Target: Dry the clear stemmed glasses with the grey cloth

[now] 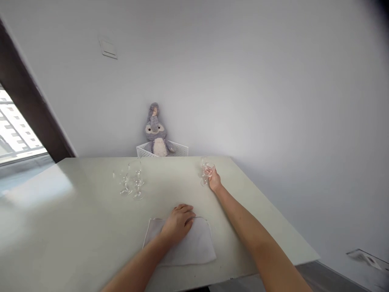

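Observation:
My right hand (214, 179) reaches to the far right of the table, its fingers wrapped round a clear stemmed glass (208, 169). Another glass seems to stand just behind it, but the overlap hides how the two are placed. My left hand (179, 221) lies palm down at the far edge of a pale cloth (194, 243), fingers stretched out and lightly bent. The cloth is spread flat near the table's front edge. Several clear stemmed glasses (134, 170) stand upright in a group at the back left, apart from both hands.
The pale table (91, 231) meets a plain wall (258, 81). Behind its far edge, a grey plush toy (155, 129) sits in a white perforated basket (180, 151). A wall switch (108, 48) is at upper left, and a dark-framed window (18, 125) at far left.

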`<state>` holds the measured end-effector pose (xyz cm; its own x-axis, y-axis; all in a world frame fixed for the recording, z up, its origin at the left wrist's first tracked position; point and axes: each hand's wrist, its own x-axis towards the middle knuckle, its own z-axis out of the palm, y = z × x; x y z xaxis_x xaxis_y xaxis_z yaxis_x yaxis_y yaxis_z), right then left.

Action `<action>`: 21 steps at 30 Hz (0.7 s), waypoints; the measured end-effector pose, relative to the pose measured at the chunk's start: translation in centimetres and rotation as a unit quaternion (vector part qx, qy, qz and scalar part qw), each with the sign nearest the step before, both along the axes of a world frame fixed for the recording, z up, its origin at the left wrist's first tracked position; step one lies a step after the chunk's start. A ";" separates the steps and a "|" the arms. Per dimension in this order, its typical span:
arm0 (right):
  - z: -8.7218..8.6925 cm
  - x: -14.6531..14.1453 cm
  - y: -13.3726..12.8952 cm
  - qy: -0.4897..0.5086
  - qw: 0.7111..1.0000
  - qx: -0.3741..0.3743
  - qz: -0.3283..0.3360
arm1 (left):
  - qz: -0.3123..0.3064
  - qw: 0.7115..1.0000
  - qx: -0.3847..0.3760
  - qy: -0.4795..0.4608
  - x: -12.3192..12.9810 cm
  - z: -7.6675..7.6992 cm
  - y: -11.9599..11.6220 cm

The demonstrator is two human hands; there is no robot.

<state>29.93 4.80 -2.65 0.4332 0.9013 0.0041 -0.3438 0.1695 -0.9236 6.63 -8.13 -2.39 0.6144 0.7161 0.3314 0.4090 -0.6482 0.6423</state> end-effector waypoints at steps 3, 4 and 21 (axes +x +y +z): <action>0.1 -3.6 -0.1 0.026 0.999 -0.008 0.037 | 0.131 0.978 -0.055 -0.154 -0.3 -0.2 0.9; 0.1 -4.8 -0.1 0.033 0.998 -0.010 0.046 | 0.194 0.954 -0.078 -0.214 -0.5 -0.3 1.2; -1.3 -21.7 1.4 -0.049 0.998 0.004 0.036 | 0.426 0.624 -0.272 -0.596 -2.7 -0.4 3.5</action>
<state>8.27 6.25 -3.91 0.3649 0.9296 0.0513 -0.2633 0.1559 -0.9520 3.91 -4.66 -2.76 -0.5169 0.8202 -0.2451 -0.5220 -0.0751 0.8497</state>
